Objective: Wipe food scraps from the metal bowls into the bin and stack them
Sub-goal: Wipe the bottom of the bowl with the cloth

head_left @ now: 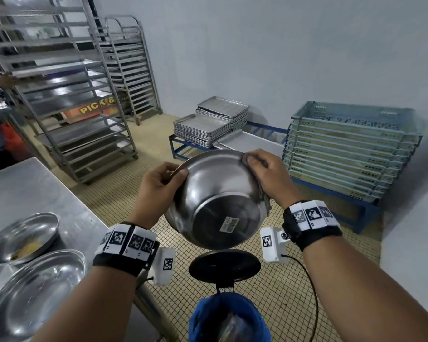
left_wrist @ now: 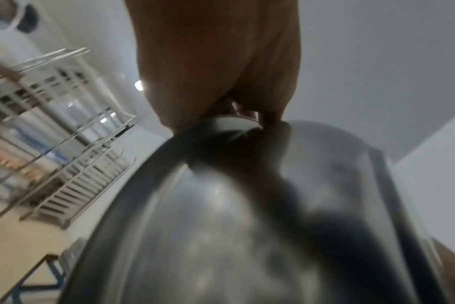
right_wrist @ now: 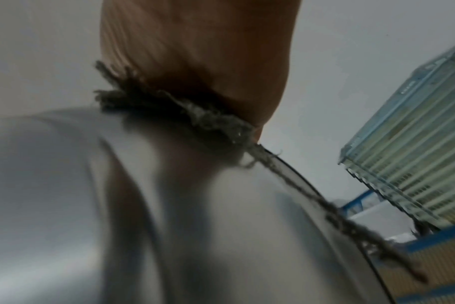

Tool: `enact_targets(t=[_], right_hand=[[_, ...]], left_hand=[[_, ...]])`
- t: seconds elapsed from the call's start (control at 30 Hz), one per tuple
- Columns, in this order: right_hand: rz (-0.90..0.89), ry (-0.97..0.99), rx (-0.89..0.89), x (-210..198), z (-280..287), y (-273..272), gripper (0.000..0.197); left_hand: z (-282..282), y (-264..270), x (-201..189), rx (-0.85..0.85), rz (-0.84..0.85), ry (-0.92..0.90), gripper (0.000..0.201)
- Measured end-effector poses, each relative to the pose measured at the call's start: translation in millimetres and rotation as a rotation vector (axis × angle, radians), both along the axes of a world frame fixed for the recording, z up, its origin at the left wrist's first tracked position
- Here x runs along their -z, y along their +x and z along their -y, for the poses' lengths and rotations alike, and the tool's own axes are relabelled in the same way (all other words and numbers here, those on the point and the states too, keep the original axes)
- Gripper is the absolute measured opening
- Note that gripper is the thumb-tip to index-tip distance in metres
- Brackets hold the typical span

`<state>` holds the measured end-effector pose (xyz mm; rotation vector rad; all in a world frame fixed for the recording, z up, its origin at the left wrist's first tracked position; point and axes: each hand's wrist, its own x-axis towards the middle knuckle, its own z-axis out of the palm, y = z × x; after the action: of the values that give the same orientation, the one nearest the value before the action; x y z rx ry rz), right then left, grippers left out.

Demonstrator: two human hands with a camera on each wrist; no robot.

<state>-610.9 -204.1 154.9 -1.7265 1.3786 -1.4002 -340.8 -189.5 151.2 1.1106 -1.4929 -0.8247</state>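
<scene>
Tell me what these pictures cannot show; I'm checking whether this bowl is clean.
- Held bowl inside: head view shows only its underside; both wrist views are blurred.
- Right hand fingers: behind the rim with the cloth.
- Barcode sticker: too small to read.
- Bin contents: cut off by the bottom edge.

We saw open floor (head_left: 294,280) right of the bin (head_left: 229,319); its raised lid (head_left: 224,265) sat just beneath the bowl (head_left: 218,201), table (head_left: 35,191) crowding left.
</scene>
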Motion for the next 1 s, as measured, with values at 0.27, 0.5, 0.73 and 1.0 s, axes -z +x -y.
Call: enact_targets(t=[0.27,0.5,0.73,1.0], right_hand=[[-0.447,-0.212,-0.051,-24,-13,29,0.016],[-0.112,-0.024,0.042,6,-10,9,0.015],[-0.32,-0.156,-0.036,-15,-13,30,0.018],[-0.257,-0.117,-0.034,-12,-18,32,0.015]], left_hand=[[8,-14,-21,0.105,0.182,-0.055,0.013],[4,-6,-12,-0.005,-0.032,-0.025,0.01],[0,-14,-11,0.043,-0.022,-0.031,0.01],[-2,-14,-6,0.042,-0.049,-0.01,0.011]])
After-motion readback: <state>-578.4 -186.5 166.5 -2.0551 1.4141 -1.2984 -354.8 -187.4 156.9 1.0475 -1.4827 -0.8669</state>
